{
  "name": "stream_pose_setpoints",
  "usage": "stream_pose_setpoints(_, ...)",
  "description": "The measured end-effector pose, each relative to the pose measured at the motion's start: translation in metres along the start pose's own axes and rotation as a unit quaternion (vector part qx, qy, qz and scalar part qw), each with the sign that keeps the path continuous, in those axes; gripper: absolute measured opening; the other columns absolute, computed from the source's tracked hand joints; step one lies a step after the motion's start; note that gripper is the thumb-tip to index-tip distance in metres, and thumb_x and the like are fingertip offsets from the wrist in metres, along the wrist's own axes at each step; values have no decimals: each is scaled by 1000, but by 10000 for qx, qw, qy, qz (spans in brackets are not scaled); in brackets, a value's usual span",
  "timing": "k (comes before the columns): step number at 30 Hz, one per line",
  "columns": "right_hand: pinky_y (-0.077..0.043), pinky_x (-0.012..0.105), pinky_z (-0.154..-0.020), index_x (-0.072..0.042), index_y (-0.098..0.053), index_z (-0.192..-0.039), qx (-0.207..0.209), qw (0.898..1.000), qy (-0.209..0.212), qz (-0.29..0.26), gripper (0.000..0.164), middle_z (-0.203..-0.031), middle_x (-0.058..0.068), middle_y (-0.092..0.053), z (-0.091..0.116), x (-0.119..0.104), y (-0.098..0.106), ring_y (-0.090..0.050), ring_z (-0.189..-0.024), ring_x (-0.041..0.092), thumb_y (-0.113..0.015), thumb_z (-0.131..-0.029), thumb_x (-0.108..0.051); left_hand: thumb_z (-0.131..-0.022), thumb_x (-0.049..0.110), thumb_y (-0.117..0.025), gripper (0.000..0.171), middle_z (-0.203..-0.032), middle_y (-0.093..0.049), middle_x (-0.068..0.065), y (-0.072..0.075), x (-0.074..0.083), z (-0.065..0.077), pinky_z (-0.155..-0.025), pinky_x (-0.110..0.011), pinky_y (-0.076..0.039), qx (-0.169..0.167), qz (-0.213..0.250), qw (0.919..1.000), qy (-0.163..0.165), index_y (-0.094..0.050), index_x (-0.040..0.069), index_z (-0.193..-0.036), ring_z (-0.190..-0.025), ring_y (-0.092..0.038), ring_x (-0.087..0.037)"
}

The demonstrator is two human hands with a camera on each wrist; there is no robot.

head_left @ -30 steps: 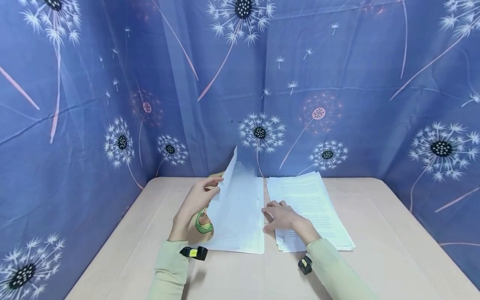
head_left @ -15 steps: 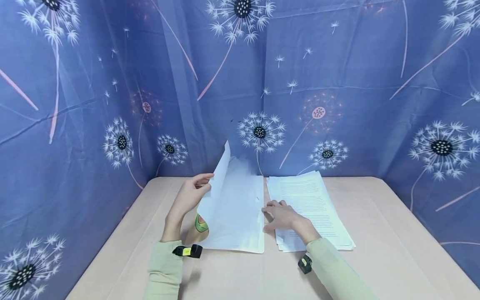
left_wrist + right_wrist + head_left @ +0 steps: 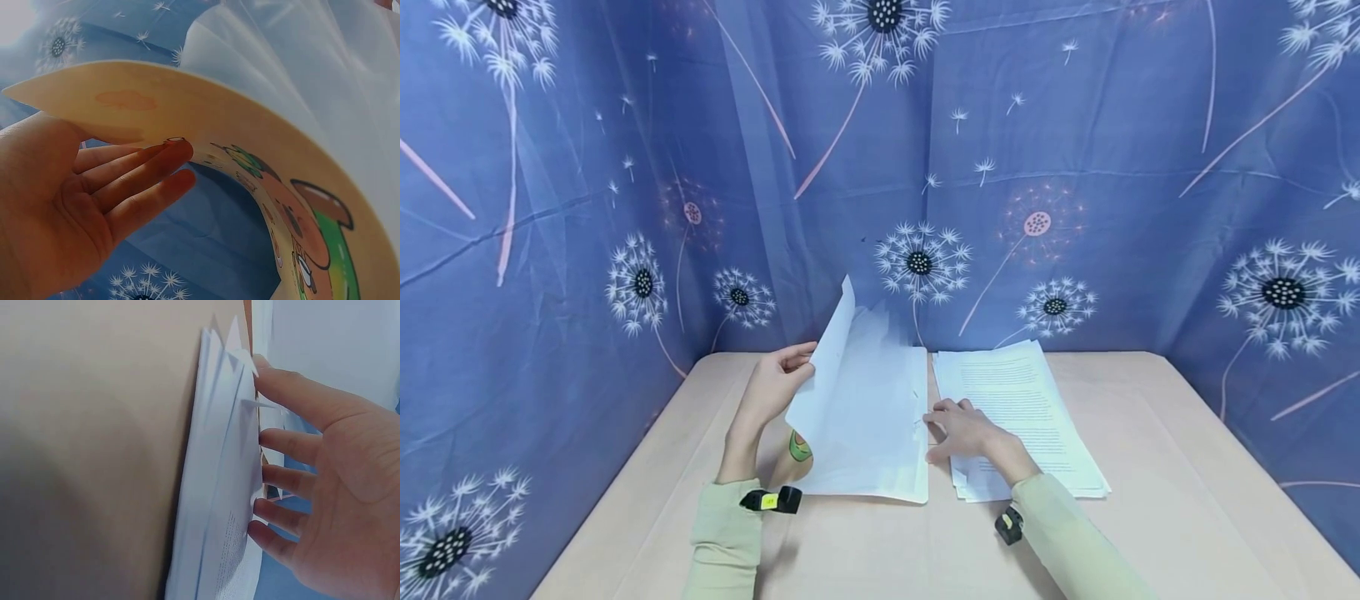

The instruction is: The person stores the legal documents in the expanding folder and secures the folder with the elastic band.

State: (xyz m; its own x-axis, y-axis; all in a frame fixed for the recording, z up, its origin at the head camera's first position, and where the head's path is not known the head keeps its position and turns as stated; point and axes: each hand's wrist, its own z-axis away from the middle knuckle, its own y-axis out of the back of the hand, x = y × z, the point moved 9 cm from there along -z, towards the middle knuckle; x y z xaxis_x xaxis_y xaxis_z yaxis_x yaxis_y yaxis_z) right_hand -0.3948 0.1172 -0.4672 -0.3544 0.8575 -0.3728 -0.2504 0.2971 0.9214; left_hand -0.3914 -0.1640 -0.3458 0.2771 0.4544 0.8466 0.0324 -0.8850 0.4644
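A folder (image 3: 872, 417) with clear plastic pockets lies opened on the table in the head view. Its cover (image 3: 312, 162), tan with cartoon figures on the outer face, curves upward in the left wrist view. My left hand (image 3: 772, 387) pinches the raised cover's edge; the fingers (image 3: 150, 187) lie along the cartoon side and the thumb is hidden behind it. My right hand (image 3: 966, 432) rests with extended fingers by the folder's right edge, over the left side of a stack of printed paper (image 3: 1007, 392). Some of its fingertips are hidden by sheets in the right wrist view.
The beige table (image 3: 1150, 467) ends at a blue dandelion-print curtain (image 3: 985, 125) at the back and on both sides. Stacked sheets sit slightly uneven to the folder's right, with turned-up corners (image 3: 240, 353) in the right wrist view.
My left hand has moved left with the folder's cover, swinging it further from the pockets. More of the cartoon side is now hidden. The right hand and paper stack stay put.
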Motion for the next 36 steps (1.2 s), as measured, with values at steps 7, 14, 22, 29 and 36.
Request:
stream_pose_setpoints(7, -36, 61, -105, -12, -57, -140, 19, 9999, 87, 83, 74, -148, 15, -47, 0, -1, 2, -43, -129, 39, -79, -77, -43, -93, 16, -58, 43, -117, -71, -12, 6, 4, 0, -90, -39, -49, 239, 138, 9995, -136, -62, 9, -135, -106, -65, -24)
stream_pose_setpoints(14, -37, 61, -105, -13, -60, -138, 68, 9999, 111, 105, 70, -147, 15, -48, 0, -2, 4, -44, -128, 40, -79, -77, -41, -92, 15, -58, 41, -108, -74, -12, 9, 4, 0, -77, -33, -44, 378, 145, 9990, -201, -64, 8, -133, -83, -57, -18)
stream_pose_setpoints(22, -50, 47, -84, -19, -76, -97, 751, 9952, 467, 427, 20, -111, 3, -69, -1, -8, 14, -62, -95, 27, -80, -79, -26, -94, 16, -58, 38, -93, -72, -9, 12, 2, 1, -67, -27, -40, 551, 347, 9977, -161, -66, 11, -130, -55, -38, -5)
stream_pose_setpoints(29, -49, 36, -68, -23, -73, -83, 1229, 9870, 872, 555, 2, -89, -5, -68, 1, -11, 22, -60, -76, 15, -74, -85, -23, -94, 16, -57, 39, -78, -64, -2, 13, 2, 0, -63, -30, -35, 539, 421, 9975, -185, -65, 9, -132, -47, -23, -8)
stream_pose_setpoints(36, -37, 22, -58, -22, -68, -81, 1087, 9870, 1174, -156, 7, -68, -9, -54, -2, -14, 18, -45, -63, 5, -68, -88, -22, -94, 16, -58, 39, -70, -56, 0, 12, 3, -1, -62, -29, -34, 526, 455, 9973, -224, -65, 8, -131, -48, -24, -8)
